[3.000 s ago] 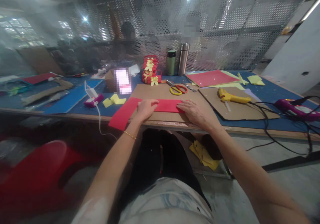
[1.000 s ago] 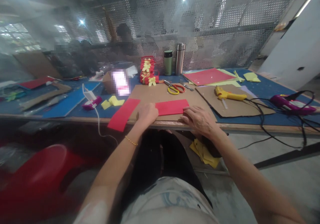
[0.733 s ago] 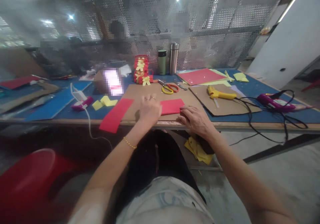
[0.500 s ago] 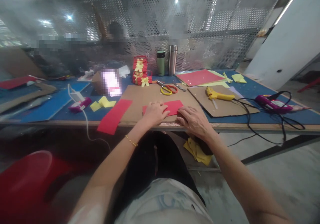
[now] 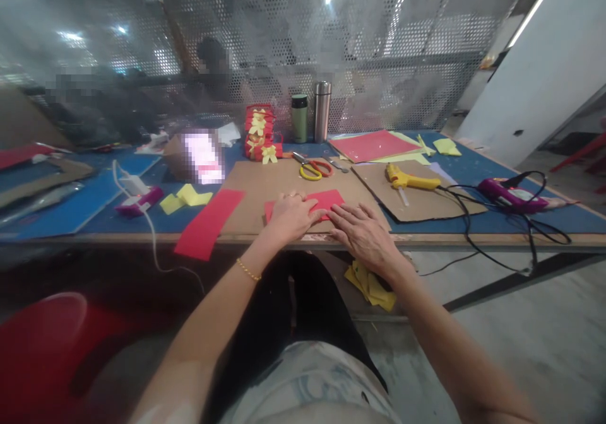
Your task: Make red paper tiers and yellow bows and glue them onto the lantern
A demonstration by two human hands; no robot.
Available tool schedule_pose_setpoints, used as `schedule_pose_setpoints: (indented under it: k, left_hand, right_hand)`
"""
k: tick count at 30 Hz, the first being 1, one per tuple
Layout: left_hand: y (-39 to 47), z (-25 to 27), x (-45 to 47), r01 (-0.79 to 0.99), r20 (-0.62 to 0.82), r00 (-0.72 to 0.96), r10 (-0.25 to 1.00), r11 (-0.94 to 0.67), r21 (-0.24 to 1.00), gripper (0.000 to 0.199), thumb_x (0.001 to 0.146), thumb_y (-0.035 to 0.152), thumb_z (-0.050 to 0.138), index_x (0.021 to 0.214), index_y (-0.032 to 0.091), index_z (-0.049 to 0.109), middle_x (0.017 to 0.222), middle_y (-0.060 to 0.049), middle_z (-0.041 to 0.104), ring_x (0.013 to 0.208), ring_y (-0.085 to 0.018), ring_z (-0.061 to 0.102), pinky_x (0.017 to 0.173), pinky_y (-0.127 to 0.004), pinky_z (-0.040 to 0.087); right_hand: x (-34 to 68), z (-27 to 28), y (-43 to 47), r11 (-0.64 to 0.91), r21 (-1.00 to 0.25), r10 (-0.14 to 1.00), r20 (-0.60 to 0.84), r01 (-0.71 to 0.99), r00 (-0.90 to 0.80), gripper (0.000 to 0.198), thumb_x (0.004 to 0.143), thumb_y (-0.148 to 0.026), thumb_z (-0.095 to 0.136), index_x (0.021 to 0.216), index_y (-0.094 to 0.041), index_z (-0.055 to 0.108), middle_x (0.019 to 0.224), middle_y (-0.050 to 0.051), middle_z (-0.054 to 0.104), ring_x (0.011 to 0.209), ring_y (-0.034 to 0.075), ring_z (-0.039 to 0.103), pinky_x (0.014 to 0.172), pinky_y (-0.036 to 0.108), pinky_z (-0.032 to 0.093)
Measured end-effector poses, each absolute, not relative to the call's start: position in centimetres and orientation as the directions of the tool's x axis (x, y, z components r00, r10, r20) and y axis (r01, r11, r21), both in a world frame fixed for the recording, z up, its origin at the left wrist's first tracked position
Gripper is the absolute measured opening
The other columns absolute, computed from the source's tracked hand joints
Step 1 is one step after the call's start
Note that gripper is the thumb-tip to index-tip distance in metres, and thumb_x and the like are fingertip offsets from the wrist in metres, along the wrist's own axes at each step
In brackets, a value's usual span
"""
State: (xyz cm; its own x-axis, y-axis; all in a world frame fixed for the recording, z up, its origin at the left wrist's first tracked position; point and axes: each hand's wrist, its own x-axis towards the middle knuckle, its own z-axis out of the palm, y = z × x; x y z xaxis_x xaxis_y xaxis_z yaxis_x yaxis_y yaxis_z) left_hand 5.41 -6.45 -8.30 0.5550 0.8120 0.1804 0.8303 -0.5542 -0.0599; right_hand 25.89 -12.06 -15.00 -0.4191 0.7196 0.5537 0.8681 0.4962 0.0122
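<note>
A folded piece of red paper lies on the brown cardboard sheet near the table's front edge. On its left part rests my left hand, fingers bent over the paper and thumb along its near edge, holding it against the board. My right hand touches its right near corner with fingers stretched out, lying flat. The two hands almost meet at the paper's near edge, hiding part of it. Left of them, a loose red strip hangs over the table edge.
Scissors lie behind the paper. To the right are a yellow glue gun on cardboard and a purple power strip with black cords. Red bow-trimmed pieces, a green bottle and a steel flask stand at the back.
My right hand's fingers have straightened and flattened at the paper's near corner, with the thumbs closer together. The view has shifted slightly; the paper stays in place on the cardboard.
</note>
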Motion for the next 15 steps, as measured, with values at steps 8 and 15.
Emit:
schedule_pose_setpoints:
  k: [8, 15]
  left_hand:
    - [-6.47, -8.75, 5.30, 0.823, 0.200, 0.566, 0.800, -0.562, -0.080, 0.049, 0.112, 0.051, 0.039, 0.134, 0.022, 0.072, 0.135, -0.014, 0.071, 0.125, -0.032, 0.059, 0.101, -0.046, 0.041]
    - [-7.01, -9.11, 5.41, 0.848, 0.214, 0.526, 0.823, -0.526, -0.062, 0.046, 0.108, 0.049, 0.049, 0.140, 0.022, 0.068, 0.142, -0.015, 0.068, 0.130, -0.035, 0.056, 0.107, -0.050, 0.040]
  right_hand:
    - [25.16, -15.31, -12.80, 0.454, 0.071, 0.639, 0.669, 0.888, -0.380, 0.043, 0.113, -0.040, 0.043, 0.134, -0.015, 0.072, 0.137, 0.015, 0.076, 0.125, 0.029, 0.066, 0.111, 0.047, 0.040]
    - [25.40, -15.01, -12.91, 0.469, 0.086, 0.590, 0.710, 0.879, -0.385, 0.040, 0.113, -0.041, 0.045, 0.125, -0.018, 0.076, 0.129, 0.011, 0.080, 0.115, 0.026, 0.069, 0.105, 0.042, 0.042]
